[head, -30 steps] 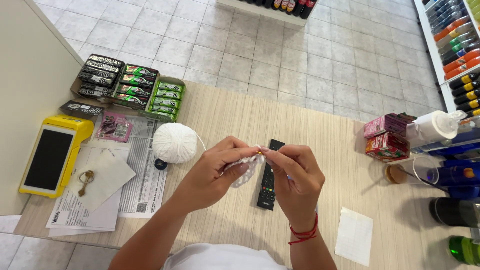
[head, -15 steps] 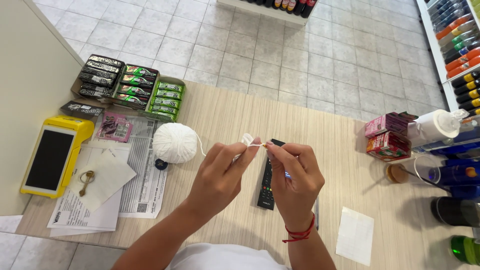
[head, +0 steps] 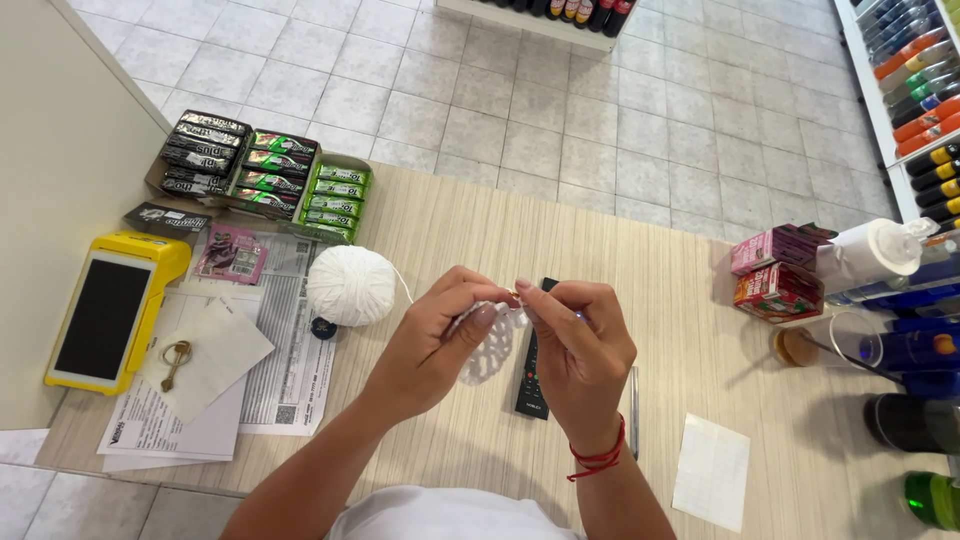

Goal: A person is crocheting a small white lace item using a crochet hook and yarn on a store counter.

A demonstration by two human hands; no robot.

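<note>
The scene is bright and evenly lit, with soft light from above and no harsh glare. Shadows are faint: the ball of white yarn [head: 350,285] casts a pale one on the papers beneath it, and the hands throw a light shade onto the wooden counter [head: 450,215]. The tiled floor [head: 600,90] beyond the counter's far edge shows a mild sheen. Focus holds sharp across the middle. Wide-lens distortion bends the counter's edges and the shelves [head: 915,90] at the right edge.
</note>
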